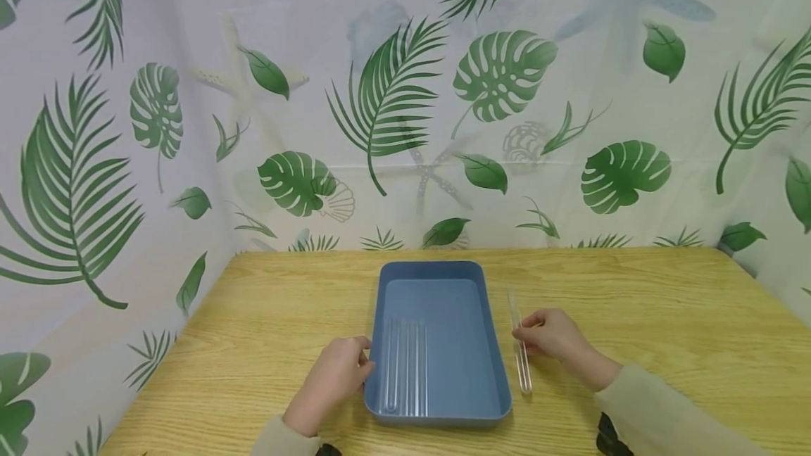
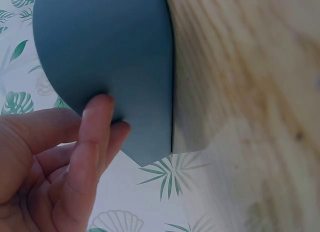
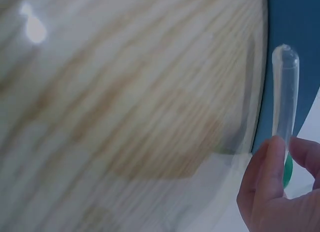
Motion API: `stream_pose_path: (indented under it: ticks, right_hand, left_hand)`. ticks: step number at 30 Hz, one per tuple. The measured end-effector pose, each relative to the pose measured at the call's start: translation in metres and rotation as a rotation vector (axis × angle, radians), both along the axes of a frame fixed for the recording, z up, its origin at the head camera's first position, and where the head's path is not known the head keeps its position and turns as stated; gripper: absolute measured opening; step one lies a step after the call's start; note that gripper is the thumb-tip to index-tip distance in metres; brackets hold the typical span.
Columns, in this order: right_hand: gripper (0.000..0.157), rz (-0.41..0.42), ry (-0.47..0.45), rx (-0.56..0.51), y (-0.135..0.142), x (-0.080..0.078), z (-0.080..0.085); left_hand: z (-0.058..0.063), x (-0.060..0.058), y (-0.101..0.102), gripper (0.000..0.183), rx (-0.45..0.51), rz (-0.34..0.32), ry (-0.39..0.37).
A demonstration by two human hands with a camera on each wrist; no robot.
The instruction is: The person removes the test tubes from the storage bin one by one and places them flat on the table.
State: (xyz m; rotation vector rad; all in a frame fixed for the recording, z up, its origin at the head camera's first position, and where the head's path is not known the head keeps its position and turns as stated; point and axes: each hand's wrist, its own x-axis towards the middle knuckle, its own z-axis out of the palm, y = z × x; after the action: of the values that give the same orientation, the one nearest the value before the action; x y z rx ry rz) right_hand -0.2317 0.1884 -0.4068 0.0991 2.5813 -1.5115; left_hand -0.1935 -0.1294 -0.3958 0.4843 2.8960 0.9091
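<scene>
A blue rectangular tray lies lengthwise on the table. Several clear test tubes lie side by side in its left half. At the tray's left wall, my left hand holds the edge; in the left wrist view, fingertips touch the outer side of the blue wall. Just right of the tray, my right hand pinches a clear test tube between thumb and fingers. In the right wrist view the rounded end of that tube points up, away from the hand.
The wooden table extends on both sides of the tray. Behind it and at the sides hangs a white cloth printed with green leaves. Dark bands show at the wrists near the light sleeves.
</scene>
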Motion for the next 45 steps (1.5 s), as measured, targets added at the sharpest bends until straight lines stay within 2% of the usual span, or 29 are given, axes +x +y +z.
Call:
stream_pose_path:
  ticks: [14, 26, 45]
  right_hand:
    - [0.020, 0.040, 0.041, 0.154, -0.0006, -0.0048, -0.0070]
    - [0.013, 0.066, 0.077, 0.215, -0.0029, -0.0054, -0.0089]
    - [0.014, 0.073, 0.074, 0.244, -0.0048, -0.0051, -0.0081]
  left_hand:
    - [-0.0013, -0.0008, -0.0007, 0.030, 0.003, 0.003, -0.016]
    - [-0.0010, -0.0004, -0.0003, 0.029, -0.018, 0.011, 0.012]
    - [-0.0036, -0.0003, 0.0005, 0.029, -0.035, 0.015, 0.033]
